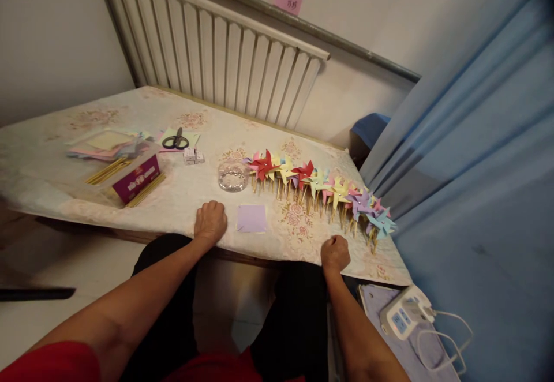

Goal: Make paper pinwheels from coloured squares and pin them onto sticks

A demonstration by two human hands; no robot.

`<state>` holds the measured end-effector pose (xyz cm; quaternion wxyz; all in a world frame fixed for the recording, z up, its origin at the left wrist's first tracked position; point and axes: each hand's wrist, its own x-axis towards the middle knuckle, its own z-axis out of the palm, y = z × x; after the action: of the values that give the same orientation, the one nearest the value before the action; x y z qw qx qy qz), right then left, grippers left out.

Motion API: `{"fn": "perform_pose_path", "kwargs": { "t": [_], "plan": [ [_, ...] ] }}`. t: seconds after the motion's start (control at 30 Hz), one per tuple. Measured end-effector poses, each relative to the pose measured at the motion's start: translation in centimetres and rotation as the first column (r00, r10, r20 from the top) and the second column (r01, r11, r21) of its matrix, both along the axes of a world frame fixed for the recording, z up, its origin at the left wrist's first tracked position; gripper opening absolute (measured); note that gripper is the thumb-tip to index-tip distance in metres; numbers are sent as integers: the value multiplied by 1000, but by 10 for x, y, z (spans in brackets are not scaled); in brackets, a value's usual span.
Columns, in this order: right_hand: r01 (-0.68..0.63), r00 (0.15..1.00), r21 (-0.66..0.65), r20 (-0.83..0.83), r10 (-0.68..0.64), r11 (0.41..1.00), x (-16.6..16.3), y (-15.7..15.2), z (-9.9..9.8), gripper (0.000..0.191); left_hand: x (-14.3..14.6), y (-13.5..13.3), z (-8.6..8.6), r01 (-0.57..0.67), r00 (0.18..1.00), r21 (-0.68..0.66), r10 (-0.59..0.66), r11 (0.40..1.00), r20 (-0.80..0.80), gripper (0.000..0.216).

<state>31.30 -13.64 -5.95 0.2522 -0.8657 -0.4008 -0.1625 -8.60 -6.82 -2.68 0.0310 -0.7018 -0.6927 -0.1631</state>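
My left hand (210, 221) rests on the table's front edge, fingers curled under, just left of a small lilac paper square (251, 218). My right hand (334, 253) is closed in a loose fist on the same edge, farther right; nothing shows in it. Behind them runs a row of several finished paper pinwheels (318, 183) on wooden sticks, in red, yellow, green, pink, purple and blue. A clear round container (232, 175) stands at the row's left end.
A floral cloth covers the table (182, 197). At the left lie black scissors (175, 140), a stack of coloured paper (106, 144), a purple box (137, 180) with wooden sticks, and small white boxes (193, 155). A radiator (216, 53) stands behind; a blue curtain (476, 168) hangs right; a power strip (404, 313) lies below.
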Motion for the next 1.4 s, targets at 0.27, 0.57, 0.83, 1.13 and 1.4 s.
{"fn": "perform_pose_path", "kwargs": {
  "t": [0.27,0.57,0.83,1.13,1.4],
  "plan": [
    [4,1000,-2,13,-4,1000,0,1,0,20,40,29,-9,406,907,108,-415,907,74,41],
    [9,1000,-7,13,-9,1000,2,0,-3,19,73,27,-23,576,810,-101,-583,811,-64,56],
    [15,1000,-15,16,-15,1000,1,0,-3,19,73,22,-16,559,820,-120,-568,820,-63,57],
    [16,1000,-8,12,-16,1000,1,0,-2,19,69,14,-18,523,846,-103,-530,846,-55,58],
    [16,1000,5,-4,-16,1000,1,0,-2,21,59,11,-23,504,858,-116,-512,856,-43,59]
  ]
}}
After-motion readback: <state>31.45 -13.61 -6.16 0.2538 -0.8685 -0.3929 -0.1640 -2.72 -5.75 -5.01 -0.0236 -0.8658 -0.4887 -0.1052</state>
